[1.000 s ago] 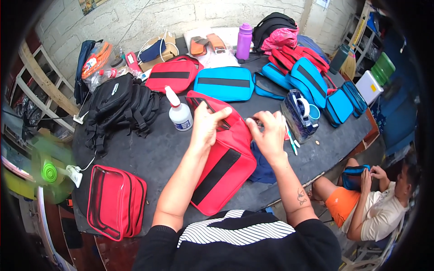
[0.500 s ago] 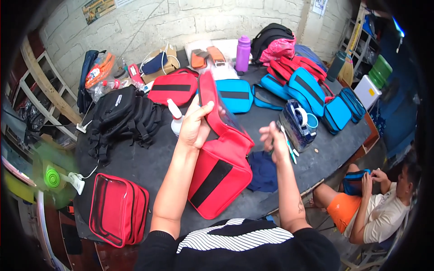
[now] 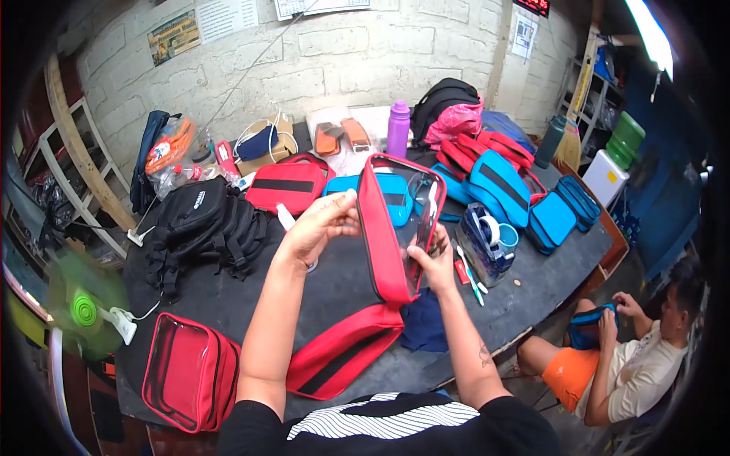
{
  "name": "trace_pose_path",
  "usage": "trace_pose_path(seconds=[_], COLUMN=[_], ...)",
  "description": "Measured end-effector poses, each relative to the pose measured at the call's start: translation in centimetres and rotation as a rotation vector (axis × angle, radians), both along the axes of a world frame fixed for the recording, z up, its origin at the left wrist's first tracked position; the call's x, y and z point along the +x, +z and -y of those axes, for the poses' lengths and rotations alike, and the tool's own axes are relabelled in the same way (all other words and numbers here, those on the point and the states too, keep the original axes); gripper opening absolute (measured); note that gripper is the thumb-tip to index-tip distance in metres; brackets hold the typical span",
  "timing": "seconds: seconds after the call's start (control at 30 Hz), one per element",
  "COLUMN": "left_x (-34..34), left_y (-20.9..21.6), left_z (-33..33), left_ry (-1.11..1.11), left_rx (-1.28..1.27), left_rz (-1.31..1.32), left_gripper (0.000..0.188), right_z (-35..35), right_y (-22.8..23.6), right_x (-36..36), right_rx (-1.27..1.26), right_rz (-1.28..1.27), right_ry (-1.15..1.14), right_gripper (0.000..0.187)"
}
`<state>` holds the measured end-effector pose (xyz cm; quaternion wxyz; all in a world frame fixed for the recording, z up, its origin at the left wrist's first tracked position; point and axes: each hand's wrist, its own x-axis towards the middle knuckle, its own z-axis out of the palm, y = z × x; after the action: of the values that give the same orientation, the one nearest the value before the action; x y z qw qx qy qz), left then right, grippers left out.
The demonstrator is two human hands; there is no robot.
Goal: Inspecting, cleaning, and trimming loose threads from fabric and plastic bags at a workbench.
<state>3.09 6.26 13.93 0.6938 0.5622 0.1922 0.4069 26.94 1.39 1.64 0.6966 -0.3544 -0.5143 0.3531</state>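
Observation:
A red zip bag with a clear plastic window stands unfolded before me. Its windowed part is held upright, and its other half with a black strip hangs down toward me. My right hand grips the right edge beside the window, thumb on the near side. My left hand is at the left red side wall, fingers curled and tips against it. Some fingertips are hidden by the bag. Below my right wrist lies a dark blue cloth.
Another red clear-fronted bag sits at the table's near left corner, by a spinning fan. A black backpack lies left; a tape dispenser, toothbrush and blue bags right. A seated person handles a blue pouch.
The windowed part has turned to face right and stands more upright. My right hand, free before, now grips its right edge. My left hand has shifted to the left wall. The view has tilted up.

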Motion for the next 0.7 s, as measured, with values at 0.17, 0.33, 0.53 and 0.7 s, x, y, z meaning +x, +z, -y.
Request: trace_pose_path(seconds=[0.17,0.33,0.53,0.7], left_x=[0.7,2.8,3.7,1.4], left_y=[0.7,9.1,12.3,2.5], left_z=[1.5,-1.8,-1.7,-0.2], left_ry=[-0.071,0.262,0.187,0.122], left_rx=[-0.240,0.455,0.475,0.369], left_rz=[0.074,0.036,0.076,0.070], left_gripper=[0.024,0.018,0.023,0.031], right_z=[1.0,-2.5,-5.1,-0.7], right_y=[0.2,10.3,17.2,8.2], right_x=[-1.3,1.5,4.4,5.1], right_rx=[0.084,0.343,0.557,-0.109], right_rz=[-0.012,-0.007,-0.063,0.276], right_ry=[-0.076,-0.241,-0.121,0.163], right_gripper=[0.040,0.030,0.034,0.046])
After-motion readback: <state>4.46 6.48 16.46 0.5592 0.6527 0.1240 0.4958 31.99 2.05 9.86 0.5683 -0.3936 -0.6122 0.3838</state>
